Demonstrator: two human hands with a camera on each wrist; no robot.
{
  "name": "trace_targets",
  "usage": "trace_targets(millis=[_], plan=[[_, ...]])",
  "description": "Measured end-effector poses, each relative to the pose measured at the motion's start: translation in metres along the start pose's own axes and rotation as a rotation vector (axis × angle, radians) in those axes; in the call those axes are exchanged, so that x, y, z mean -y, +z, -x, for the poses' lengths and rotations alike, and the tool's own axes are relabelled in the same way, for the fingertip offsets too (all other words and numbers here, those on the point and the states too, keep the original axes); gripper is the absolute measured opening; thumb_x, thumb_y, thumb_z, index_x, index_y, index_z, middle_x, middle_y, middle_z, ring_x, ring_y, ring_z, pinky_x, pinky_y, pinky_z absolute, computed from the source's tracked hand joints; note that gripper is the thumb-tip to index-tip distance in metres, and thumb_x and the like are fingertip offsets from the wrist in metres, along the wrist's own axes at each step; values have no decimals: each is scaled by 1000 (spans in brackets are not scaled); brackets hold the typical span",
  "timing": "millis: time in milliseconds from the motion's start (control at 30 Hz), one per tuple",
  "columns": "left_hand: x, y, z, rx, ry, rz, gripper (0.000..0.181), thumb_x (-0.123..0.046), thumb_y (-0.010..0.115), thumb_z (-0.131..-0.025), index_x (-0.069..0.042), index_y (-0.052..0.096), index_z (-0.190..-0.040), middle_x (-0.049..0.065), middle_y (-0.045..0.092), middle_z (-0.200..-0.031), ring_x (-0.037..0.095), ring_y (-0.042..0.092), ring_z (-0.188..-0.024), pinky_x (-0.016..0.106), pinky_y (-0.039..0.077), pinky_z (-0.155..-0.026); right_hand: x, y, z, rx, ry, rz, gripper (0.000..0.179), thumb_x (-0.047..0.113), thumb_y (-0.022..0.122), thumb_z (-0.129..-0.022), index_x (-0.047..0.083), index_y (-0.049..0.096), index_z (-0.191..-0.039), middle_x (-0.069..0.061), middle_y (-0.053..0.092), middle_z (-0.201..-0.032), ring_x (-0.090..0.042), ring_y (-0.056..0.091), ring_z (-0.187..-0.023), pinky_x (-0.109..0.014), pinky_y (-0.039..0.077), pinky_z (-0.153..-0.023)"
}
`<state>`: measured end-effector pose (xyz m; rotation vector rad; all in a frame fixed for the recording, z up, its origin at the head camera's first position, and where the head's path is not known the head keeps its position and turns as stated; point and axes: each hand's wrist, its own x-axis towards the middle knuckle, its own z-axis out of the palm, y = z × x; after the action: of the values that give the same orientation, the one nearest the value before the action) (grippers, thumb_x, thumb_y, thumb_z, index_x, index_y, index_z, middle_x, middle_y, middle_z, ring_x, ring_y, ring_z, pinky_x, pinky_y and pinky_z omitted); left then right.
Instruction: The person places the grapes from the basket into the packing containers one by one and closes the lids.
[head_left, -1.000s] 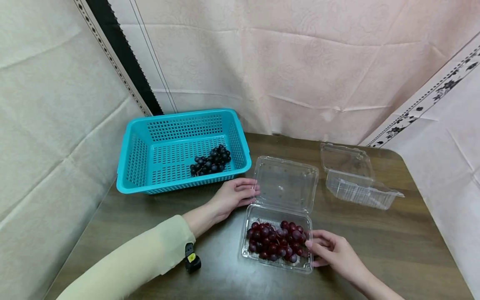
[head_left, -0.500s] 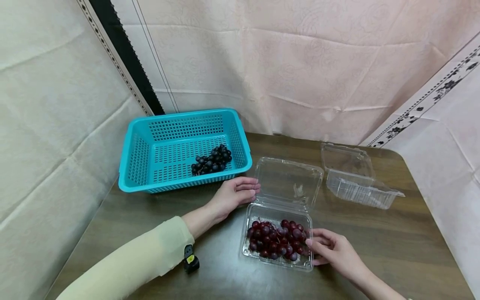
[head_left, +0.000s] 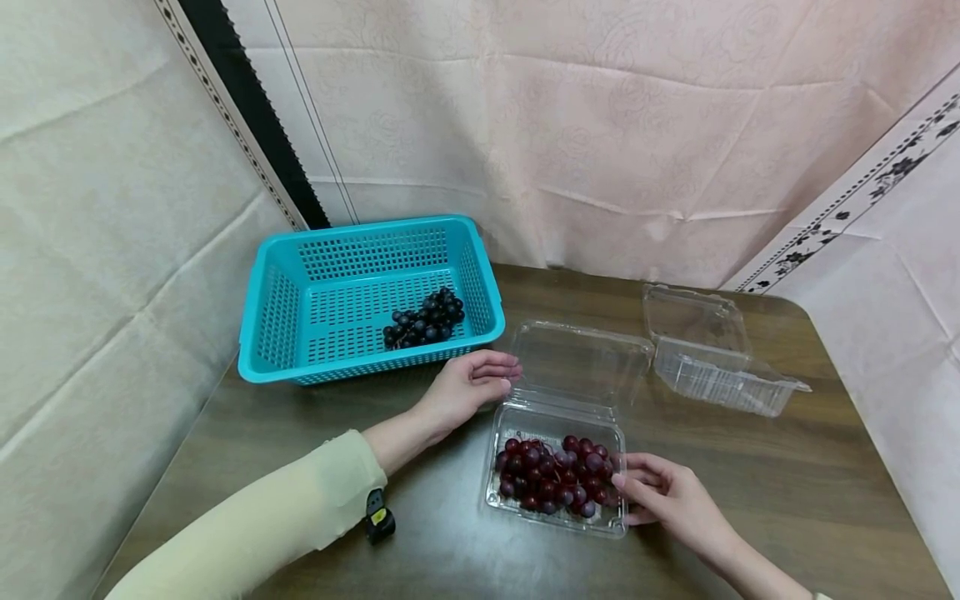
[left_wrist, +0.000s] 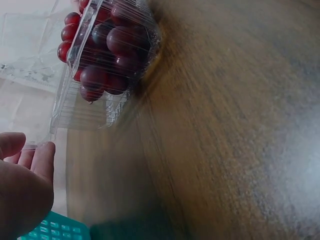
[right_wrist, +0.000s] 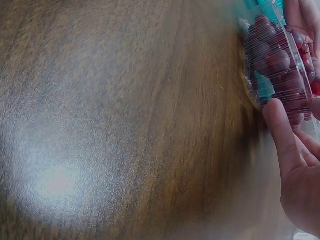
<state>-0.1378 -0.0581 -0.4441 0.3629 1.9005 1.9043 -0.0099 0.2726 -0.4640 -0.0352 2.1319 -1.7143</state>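
A clear plastic clamshell box (head_left: 555, 527) stands on the table with red grapes (head_left: 551, 475) in its base. Its lid (head_left: 577, 358) is folded back behind the base. At the box's right side, my right hand (head_left: 678, 504) grips the wall, thumb at the rim and fingers outside; the right wrist view shows a fingertip against the outer wall. Beside the lid's left edge and the hinge is my left hand (head_left: 468, 387), fingers fairly straight. In the left wrist view its fingertips (left_wrist: 46, 152) touch the plastic near the hinge corner.
A turquoise basket (head_left: 258, 333) with a bunch of black grapes (head_left: 423, 319) stands at the back left. Another open clamshell box (head_left: 720, 379) lies at the back right. Cloth (head_left: 600, 150) hangs behind the wooden table (head_left: 780, 492).
The lid's far edge has moved to the right and the lid looks shorter front to back. The box base has shifted slightly away. Both hands keep nearly the same places.
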Motion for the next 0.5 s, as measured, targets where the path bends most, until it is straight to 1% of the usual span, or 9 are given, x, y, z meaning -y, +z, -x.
trace_targets(millis=[267, 333, 500], plan=[[1, -3, 3, 3, 51, -65, 37, 2, 64, -104, 2, 62, -140, 25, 65, -143, 34, 65, -132, 34, 56, -107, 0, 0, -2, -1, -7, -3, 51, 11, 65, -108, -21, 48, -142, -26, 74, -119, -18, 78, -92, -43, 66, -76], [2, -4, 3, 5, 62, -88, 36, 2, 65, -103, 1, 63, -139, 24, 66, -142, 32, 66, -131, 33, 56, -107, 0, -1, -2, -4, -6, -3, 51, 11, 65, -108, -21, 48, -142, -25, 74, -119, -18, 78, -92, -42, 66, -76], [3, -5, 3, 17, 113, -140, 35, 3, 66, -102, 0, 65, -137, 22, 68, -140, 29, 67, -129, 33, 55, -108, 0, -1, -3, -5, -8, -10, 50, 11, 65, -108, -21, 49, -142, -25, 74, -120, -18, 78, -92, -43, 66, -77]])
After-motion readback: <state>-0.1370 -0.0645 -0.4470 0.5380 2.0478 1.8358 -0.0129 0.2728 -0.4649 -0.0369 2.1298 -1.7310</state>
